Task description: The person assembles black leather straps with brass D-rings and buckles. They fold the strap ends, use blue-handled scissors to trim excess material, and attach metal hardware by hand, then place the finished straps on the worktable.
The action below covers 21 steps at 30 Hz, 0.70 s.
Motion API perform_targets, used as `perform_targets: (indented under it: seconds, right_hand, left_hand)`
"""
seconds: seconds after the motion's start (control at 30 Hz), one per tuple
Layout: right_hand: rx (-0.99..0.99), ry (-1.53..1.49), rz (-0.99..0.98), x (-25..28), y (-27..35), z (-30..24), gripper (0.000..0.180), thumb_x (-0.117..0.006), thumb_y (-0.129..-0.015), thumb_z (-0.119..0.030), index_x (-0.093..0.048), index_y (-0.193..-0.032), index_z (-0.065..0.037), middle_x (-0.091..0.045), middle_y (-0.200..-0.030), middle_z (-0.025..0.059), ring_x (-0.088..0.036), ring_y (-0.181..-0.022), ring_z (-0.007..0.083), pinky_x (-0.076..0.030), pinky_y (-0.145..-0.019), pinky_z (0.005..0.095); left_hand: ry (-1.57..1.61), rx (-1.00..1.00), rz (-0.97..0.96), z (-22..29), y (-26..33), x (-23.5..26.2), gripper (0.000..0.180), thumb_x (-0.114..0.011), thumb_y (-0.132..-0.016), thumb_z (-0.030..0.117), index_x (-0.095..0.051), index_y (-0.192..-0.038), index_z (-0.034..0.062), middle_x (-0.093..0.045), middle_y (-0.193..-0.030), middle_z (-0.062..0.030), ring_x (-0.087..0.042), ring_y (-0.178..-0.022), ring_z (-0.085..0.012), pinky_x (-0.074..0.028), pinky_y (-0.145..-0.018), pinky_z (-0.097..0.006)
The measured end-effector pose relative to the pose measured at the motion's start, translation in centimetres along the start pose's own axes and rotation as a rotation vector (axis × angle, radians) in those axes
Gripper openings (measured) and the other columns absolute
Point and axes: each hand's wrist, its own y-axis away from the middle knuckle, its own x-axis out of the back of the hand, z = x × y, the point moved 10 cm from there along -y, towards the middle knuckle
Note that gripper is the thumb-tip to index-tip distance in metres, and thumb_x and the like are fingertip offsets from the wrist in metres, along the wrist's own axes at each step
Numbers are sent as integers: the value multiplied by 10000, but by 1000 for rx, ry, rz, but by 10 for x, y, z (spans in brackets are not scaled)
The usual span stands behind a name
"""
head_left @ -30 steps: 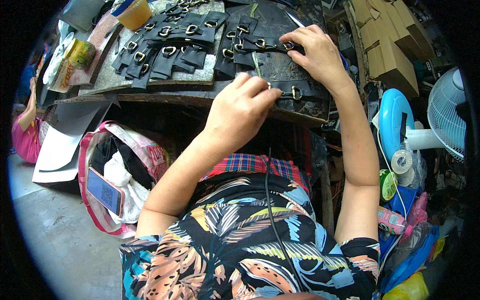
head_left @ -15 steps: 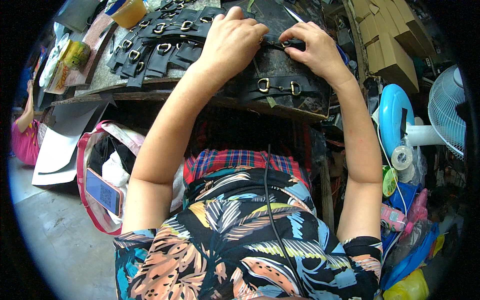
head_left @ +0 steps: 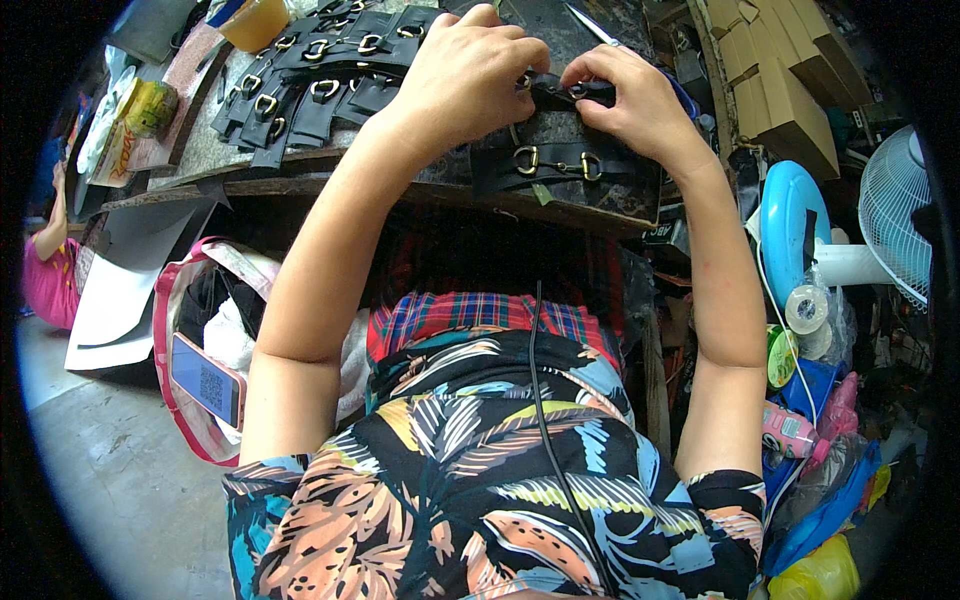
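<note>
Between my hands, over the far part of the dark workbench, is a black leather strap [head_left: 549, 86] with gold-coloured metal fittings. The fingers of my left hand [head_left: 470, 80] are closed on its left end, partly hiding it. My right hand [head_left: 635, 100] pinches the other end between thumb and fingers, close to a gold fitting. Nearer the bench's front edge lies a second black strap [head_left: 630, 172], carrying two gold D-shaped rings joined by a bar. To the left of my left hand, several similar black straps [head_left: 300, 128] with gold buckles lie overlapped in a pile.
A pointed metal blade [head_left: 590, 24] lies just beyond my right hand. At far left are an orange-yellow tub [head_left: 255, 27] and a yellow jar [head_left: 152, 108]. Cardboard boxes [head_left: 785, 120] and a white fan [head_left: 895, 215] stand at right. A phone [head_left: 207, 380] rests on a bag at lower left.
My left hand has turned slightly, bringing its fingers lower and to the right, and a gold fitting now shows by them. Both hands keep hold of the strap.
</note>
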Motion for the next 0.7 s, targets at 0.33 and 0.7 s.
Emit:
perform_targets:
  seconds: [0.33,0.7]
  right_hand:
    - [-120,-118,-38,17,40,-15,241,-755,-870,-92,-732,-1097,-17,-702,-1028,98,-681,-1037,258,-543,-942,374]
    - [-111,-79,111,18,43,-15,163,-747,-889,-30,-753,-1049,0,-711,-972,101,-703,-938,241,-562,-837,347]
  left_hand:
    - [84,34,54,26,43,27,297,-792,-775,127,-735,-1066,129,-692,-1056,-61,-602,-1090,-286,-481,-955,-435]
    - [112,47,53,42,68,15,303,-696,-828,64,-744,-1127,61,-684,-1096,-51,-618,-1044,-272,-491,-926,-400]
